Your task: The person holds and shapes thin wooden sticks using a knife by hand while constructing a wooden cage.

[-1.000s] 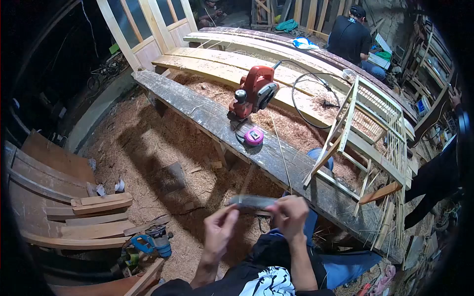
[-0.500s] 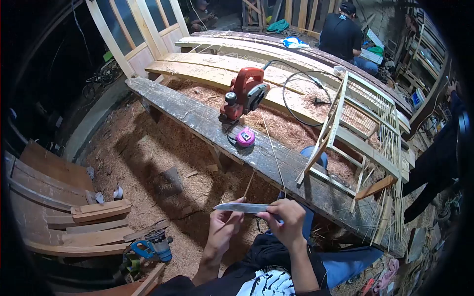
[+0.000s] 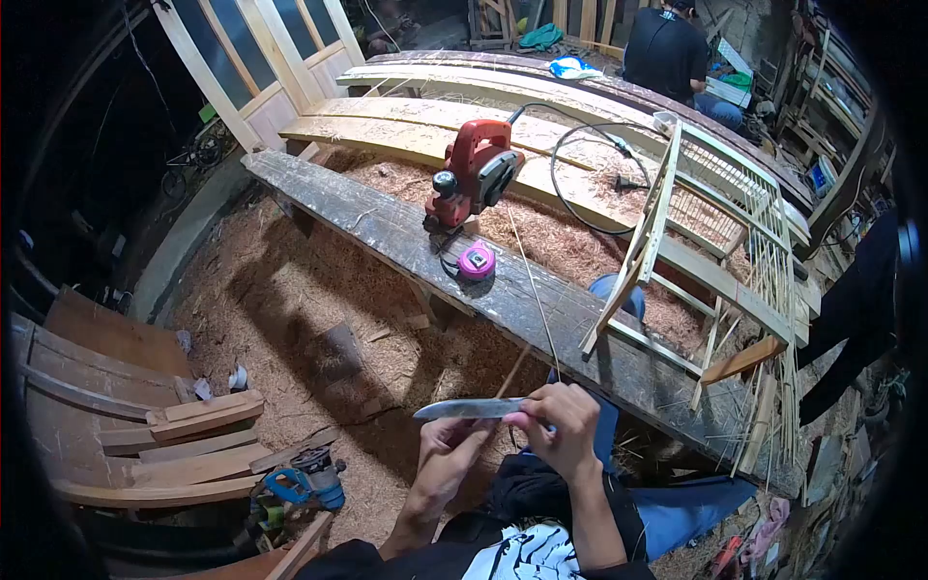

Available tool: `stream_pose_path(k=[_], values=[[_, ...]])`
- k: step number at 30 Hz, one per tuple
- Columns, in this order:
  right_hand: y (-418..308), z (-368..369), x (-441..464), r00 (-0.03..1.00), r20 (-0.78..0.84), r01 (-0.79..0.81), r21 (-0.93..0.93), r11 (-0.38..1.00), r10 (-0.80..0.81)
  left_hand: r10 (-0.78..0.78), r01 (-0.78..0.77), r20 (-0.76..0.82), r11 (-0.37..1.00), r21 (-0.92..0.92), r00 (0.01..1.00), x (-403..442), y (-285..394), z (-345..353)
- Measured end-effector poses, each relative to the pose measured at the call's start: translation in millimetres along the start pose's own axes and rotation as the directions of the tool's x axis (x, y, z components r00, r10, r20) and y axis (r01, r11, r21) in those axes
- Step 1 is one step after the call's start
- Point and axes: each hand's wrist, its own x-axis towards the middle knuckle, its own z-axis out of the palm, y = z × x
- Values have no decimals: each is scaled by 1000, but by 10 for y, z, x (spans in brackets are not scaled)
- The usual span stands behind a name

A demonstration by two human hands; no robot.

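My right hand (image 3: 563, 421) is closed round the handle end of a knife (image 3: 459, 409), its pale blade pointing left. Just below the blade, my left hand (image 3: 450, 454) pinches a thin wooden stick (image 3: 512, 373), which slants up and away past the blade. Fingers hide the stick's near end. Another long thin stick (image 3: 531, 275) lies across the dark bench plank (image 3: 358, 227), its lower end close to my right hand. A pink tape measure (image 3: 476, 260) and a red power planer (image 3: 474, 174) sit on that plank, beyond my hands.
At the right stands a wooden slatted frame (image 3: 667, 217) with many thin sticks on it. Wood shavings (image 3: 290, 319) cover the floor. A blue power tool (image 3: 314, 481) and wood pieces lie at lower left. One person (image 3: 665, 53) sits at the back; another's dark legs (image 3: 841, 319) show at right.
The stick in my left hand has swung to the right and shows more length beyond the blade. The knife has shifted slightly left. The whole view has tilted slightly.
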Motion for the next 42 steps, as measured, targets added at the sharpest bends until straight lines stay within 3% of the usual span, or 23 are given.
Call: stream_pose_path(k=[3,5,7,8,9,11,13,14,15,17,18,28,31,33,34,35,37,38,39,42], values=[[172,-211,-54,993,-111,18,-149,989,-35,68,-71,-193,997,-6,979,-17,152,-73],[381,-395,-252,877,-346,-401,-148,904,333,97,-100,-194,995,-3,976,-101,259,-278],[301,-513,-159,914,-320,-316,-173,933,250,117,-115,-214,993,20,970,-54,184,-297],[232,-572,-168,937,-294,-252,-201,947,187,46,-56,-185,997,-52,982,-31,107,-282],[137,-508,-112,957,-223,-212,-98,972,186,-26,9,-142,993,-121,989,-16,56,-240],[44,-278,-70,972,-212,-98,24,995,101,-23,6,-111,989,-148,994,49,59,-92],[-35,-187,-37,998,-28,-58,10,998,58,4,-2,12,987,-162,1000,88,44,-52],[-36,-130,-36,999,-15,-32,10,999,33,111,-86,103,970,-228,988,86,22,-54],[-62,-113,0,999,-18,-30,8,1000,30,115,-89,106,970,-228,988,94,45,-3],[-106,-108,56,1000,-19,-16,20,1000,17,-21,27,41,988,-154,999,83,90,124],[-92,-100,58,1000,10,15,-7,1000,-15,-42,65,115,977,-204,992,73,56,71],[15,-69,35,999,-16,28,-1,1000,-28,-21,33,147,996,-80,989,79,-32,19],[40,-113,38,999,-19,50,-65,997,-51,30,-27,42,996,-90,999,47,118,85],[243,-212,-18,979,-201,25,-84,996,-41,11,-14,-46,998,-68,999,54,227,-49],[420,-332,-130,921,-340,-243,-118,963,191,15,-17,-22,996,-86,1000,44,203,-153],[564,-448,-251,787,-475,-497,-112,860,393,22,-24,-29,996,-89,999,2,174,-234],[472,-709,-199,837,-414,-428,-87,900,358,-33,25,-136,998,-61,990,-18,101,-315],[402,-666,-143,901,-403,-240,-145,960,164,-49,42,-149,998,-54,988,23,48,-316],[228,-665,-155,951,-258,-244,-278,929,173,-66,60,-141,997,-49,988,37,68,-264],[162,-297,-94,972,-192,-148,-56,987,135,-53,52,-4,990,-133,999,157,180,-12]])
